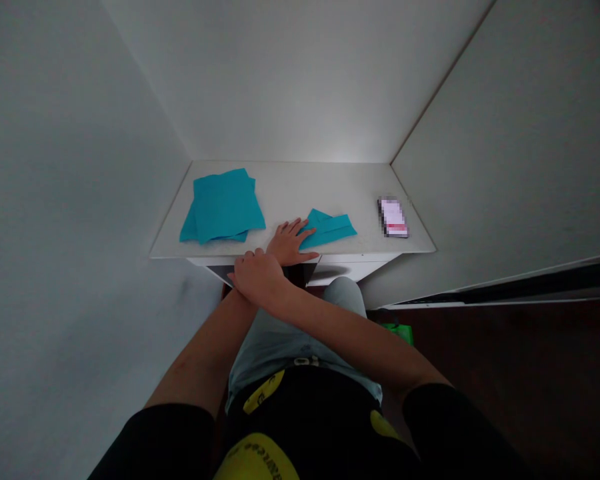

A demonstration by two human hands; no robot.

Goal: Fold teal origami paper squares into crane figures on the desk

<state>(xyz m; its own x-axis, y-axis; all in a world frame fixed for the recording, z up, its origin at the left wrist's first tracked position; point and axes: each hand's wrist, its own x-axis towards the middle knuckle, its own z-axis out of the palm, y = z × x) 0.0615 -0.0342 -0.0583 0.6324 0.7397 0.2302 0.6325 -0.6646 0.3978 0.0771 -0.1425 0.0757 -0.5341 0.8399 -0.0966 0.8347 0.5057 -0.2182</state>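
My left hand (291, 244) lies on the white tabletop near its front edge, fingers spread. Its fingertips touch the left end of a folded turquoise sheet (333, 230), which looks like paper or thin cloth and shows crease lines. Crossing over from the right, my right hand (258, 279) rests on my left wrist, its fingers curled around it. To the left of my hands lies a loose stack of turquoise sheets (225, 205), turned at different angles to one another. The covered part of the folded sheet is hidden under my left fingers.
A phone (394, 217) with a lit, blurred screen lies at the table's right side. Walls enclose the white table (290, 180) at the left, back and right. Below its front edge is a drawer front (350, 270). Something green (403, 332) is on the dark floor.
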